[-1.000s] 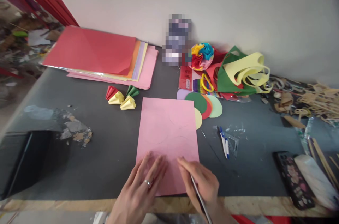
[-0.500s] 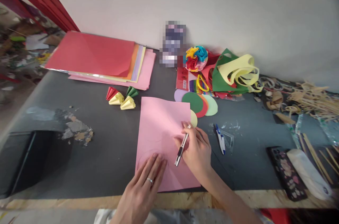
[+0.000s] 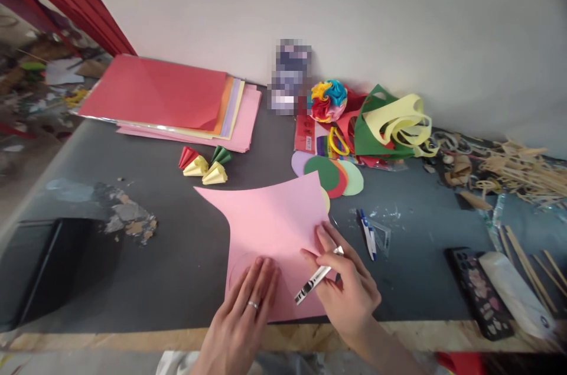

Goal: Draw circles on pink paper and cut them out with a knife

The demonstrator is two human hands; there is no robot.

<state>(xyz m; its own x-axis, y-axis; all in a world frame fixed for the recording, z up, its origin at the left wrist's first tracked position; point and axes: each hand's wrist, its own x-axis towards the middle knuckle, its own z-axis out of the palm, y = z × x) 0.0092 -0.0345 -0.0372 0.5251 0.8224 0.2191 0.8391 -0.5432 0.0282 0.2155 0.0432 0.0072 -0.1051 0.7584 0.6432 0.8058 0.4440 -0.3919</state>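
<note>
While the left hand [image 3: 241, 316] lies flat, fingers side by side, on the lower left of a pink paper sheet [image 3: 270, 215] with a curled upper part, the right hand [image 3: 348, 286] is closed around a slim silver craft knife [image 3: 316, 277] at the sheet's right side. Beneath spreads a dark grey tabletop [image 3: 177, 268], with two blue-and-white pens [image 3: 368, 236] to the right and small red, green and yellow folded-paper cones [image 3: 204, 163] beyond the sheet's upper left corner.
</note>
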